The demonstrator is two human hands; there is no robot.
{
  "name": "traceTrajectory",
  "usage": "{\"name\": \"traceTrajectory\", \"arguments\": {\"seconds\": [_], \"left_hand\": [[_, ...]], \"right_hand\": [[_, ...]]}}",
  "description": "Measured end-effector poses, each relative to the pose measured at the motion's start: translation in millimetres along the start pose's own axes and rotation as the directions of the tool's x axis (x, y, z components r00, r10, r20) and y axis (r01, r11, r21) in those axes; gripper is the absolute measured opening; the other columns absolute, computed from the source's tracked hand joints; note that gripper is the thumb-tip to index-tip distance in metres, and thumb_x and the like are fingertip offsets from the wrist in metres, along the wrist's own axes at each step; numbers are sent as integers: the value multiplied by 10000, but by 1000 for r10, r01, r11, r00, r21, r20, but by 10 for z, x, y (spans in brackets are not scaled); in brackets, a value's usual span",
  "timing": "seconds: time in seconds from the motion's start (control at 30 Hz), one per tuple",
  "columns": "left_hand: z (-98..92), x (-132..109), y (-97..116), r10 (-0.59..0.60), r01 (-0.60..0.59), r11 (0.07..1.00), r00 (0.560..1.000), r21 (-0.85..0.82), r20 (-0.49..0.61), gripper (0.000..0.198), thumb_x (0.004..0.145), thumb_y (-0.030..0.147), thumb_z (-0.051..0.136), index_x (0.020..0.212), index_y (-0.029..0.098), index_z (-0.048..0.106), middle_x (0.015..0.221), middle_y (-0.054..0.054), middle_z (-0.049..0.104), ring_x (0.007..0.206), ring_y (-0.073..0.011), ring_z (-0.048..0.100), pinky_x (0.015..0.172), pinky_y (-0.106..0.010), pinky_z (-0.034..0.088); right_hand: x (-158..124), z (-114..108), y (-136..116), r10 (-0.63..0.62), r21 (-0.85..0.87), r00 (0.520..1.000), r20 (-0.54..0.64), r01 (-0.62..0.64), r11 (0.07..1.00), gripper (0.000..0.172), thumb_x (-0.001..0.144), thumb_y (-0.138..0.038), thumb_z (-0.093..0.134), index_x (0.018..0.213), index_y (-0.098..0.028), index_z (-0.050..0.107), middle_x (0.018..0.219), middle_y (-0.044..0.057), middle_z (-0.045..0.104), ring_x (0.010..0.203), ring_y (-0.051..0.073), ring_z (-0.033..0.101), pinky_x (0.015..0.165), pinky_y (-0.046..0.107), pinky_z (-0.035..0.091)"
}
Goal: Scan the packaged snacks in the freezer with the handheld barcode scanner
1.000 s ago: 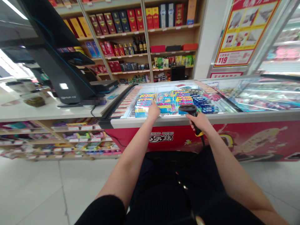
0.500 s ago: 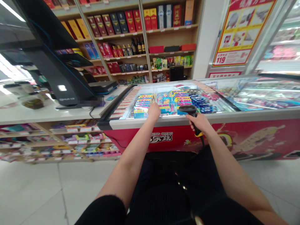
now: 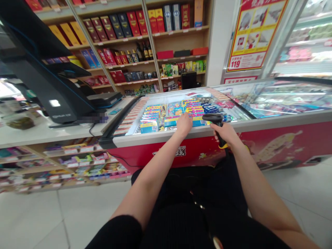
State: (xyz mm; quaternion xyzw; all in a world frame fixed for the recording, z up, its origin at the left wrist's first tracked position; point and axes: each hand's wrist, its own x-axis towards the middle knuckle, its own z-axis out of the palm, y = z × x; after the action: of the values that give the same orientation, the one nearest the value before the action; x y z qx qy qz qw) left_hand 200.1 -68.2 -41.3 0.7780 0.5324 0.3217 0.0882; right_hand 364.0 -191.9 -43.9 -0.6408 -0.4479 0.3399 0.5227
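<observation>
Two hands in view, apart, both at the front rim of the red-fronted chest freezer (image 3: 155, 157).

Hidden/unclear:
- Left hand (image 3: 184, 124): its back faces the camera and the fingers are hidden behind it. Can't tell if it grips anything, or whether it touches packs or glass.
- Right hand (image 3: 226, 133): wrapped tight round the handle of the black handheld barcode scanner (image 3: 213, 119). The fingers cover most of the handle; yellow trim shows below the fist. The scanner head sits over the freezer rim, just beside the left hand.
- The lower scanner is lost against the black clothing.
- Glare on the sliding glass lid (image 3: 285, 97) hides most of the right section.

Freezer contents: columns of colourful flat packs (image 3: 151, 119) in blue, yellow and pink, print too small to read. The left hand is over the front row.

Room:
- White checkout counter (image 3: 38, 131) is left of the freezer. It carries a black point-of-sale screen (image 3: 38, 69), its top cut off by the frame.
- Small goods under the counter are blurred.
- Wooden wall shelves (image 3: 178, 39) behind hold red, yellow and dark cartons plus bottles.
- Red-and-yellow poster (image 3: 254, 31) is at right, "119" legible.
- Pale tiled floor (image 3: 38, 214).
</observation>
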Motion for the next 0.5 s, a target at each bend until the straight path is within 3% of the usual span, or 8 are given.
{"name": "traceTrajectory", "arguments": {"seconds": [0.13,0.3,0.4,0.5], "left_hand": [[184,-61,128,-19,18,1000,999,19,31,406,910,330,643,1236,121,521,1246,-252,618,1180,-353,617,948,-386,450],[293,-29,109,-90,90,996,994,2,69,668,798,369,786,1316,120,447,1228,-251,638,1188,-350,626,917,-347,459],[320,21,59,-145,149,988,985,-36,88,717,769,388,812,1318,119,438,1167,-249,664,1149,-366,647,881,-350,461],[328,33,18,-180,186,979,981,-84,70,628,799,352,784,1288,122,463,1144,-241,678,1132,-361,651,875,-358,456]], "right_hand": [[-16,-104,8,41,16,999,-24,-40,999,295,864,-298,671,645,-192,506,454,-12,540,329,114,496,317,218,425],[-1,-183,65,52,5,997,-48,-52,999,307,856,-321,678,628,-188,520,449,-8,543,330,116,502,316,214,423],[11,-199,102,50,9,998,-48,-49,999,319,849,-331,681,613,-188,520,446,-5,542,331,116,503,321,215,429],[14,-197,116,55,20,997,-52,-54,998,321,849,-322,678,605,-186,520,450,1,546,332,119,505,318,217,427]]}}
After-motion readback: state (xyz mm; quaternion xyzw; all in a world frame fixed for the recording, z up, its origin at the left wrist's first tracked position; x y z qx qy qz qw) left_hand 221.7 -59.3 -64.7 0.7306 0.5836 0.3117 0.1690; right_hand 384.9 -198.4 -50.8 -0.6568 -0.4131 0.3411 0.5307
